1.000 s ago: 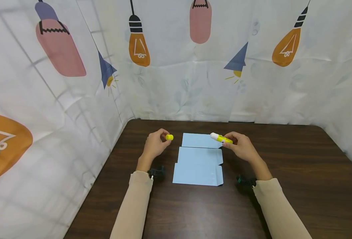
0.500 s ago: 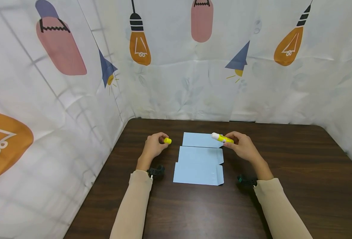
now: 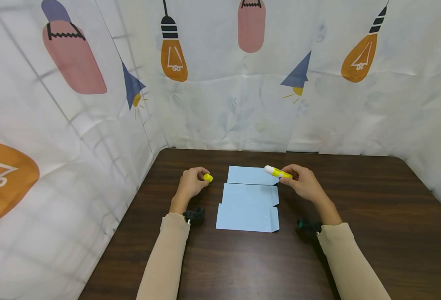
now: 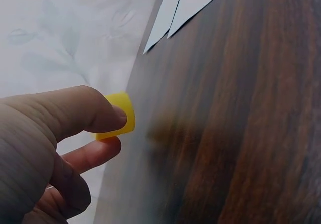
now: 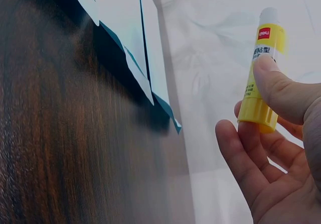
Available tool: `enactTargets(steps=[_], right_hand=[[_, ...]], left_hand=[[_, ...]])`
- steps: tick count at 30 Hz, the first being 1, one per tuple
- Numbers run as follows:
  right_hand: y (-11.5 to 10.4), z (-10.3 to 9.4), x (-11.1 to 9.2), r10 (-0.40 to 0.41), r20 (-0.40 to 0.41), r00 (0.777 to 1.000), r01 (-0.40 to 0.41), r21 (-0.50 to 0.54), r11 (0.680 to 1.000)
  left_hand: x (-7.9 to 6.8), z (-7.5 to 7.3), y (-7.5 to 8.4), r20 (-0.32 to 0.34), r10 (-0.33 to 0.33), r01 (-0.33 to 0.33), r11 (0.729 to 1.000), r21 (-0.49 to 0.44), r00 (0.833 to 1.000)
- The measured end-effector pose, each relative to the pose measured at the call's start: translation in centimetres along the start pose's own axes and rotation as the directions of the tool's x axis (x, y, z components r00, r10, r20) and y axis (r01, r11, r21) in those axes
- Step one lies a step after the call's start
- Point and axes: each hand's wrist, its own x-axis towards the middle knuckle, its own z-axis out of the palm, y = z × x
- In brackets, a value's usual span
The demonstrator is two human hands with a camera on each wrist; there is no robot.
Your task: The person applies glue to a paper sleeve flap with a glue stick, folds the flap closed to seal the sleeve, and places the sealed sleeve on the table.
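My left hand (image 3: pixel 191 183) pinches a small yellow cap (image 4: pixel 129 114) between thumb and finger, just above the table and left of the paper. On the other side, my right hand (image 3: pixel 305 182) holds a yellow glue stick (image 5: pixel 258 78), its white end uncovered and pointing left. That glue stick hovers over the right end of the farthest light blue paper strip (image 3: pixel 248 176). Nearer lie a middle blue paper section (image 3: pixel 248 195) and a front blue section (image 3: pixel 242 217), with small flaps along their right edges. Whether these sections are joined is hard to tell.
A dark wood-grain table (image 3: pixel 250 266) lies under everything. Behind it and along its left side hangs a white curtain (image 3: pixel 220 112) printed with lamps and bulbs. Dark bands with small devices sit at the left wrist (image 3: pixel 195 216) and right wrist (image 3: pixel 309 226).
My left hand has lowered slightly and shifted a little left, and the cap has tilted in its fingers. The right hand with the glue stick has hardly moved. The paper lies as before.
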Motion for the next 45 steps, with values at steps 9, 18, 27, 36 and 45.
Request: enactTargets(steps=[9, 18, 27, 36, 45], right_hand=[[-0.1, 0.0, 0.0, 0.017, 0.005, 1.0, -0.017, 0.008, 1.0], [0.0, 0.0, -0.1, 0.029, 0.021, 0.999, -0.029, 0.027, 0.999], [0.0, 0.1, 0.1, 0.008, 0.014, 1.0, -0.009, 0.034, 0.999], [-0.3, 0.1, 0.0, -0.004, 0.022, 1.0, 0.002, 0.054, 0.999], [-1.2, -0.2, -0.1, -0.026, 0.005, 1.0, 0.025, 0.112, 0.993]], left_hand=[[0.0, 0.2, 0.3, 0.017, 0.004, -0.004, 1.0, 0.029, 1.0], [-0.1, 0.7, 0.4, 0.022, 0.012, -0.013, 0.998, 0.056, 1.0], [-0.2, 0.9, 0.3, 0.018, 0.019, -0.02, 0.998, 0.052, 1.0], [-0.5, -0.5, 0.4, -0.059, 0.014, -0.013, 1.0, 0.011, 0.998], [-0.2, -1.1, 2.4, -0.31, 0.115, -0.17, 0.972, -0.159, 0.944]])
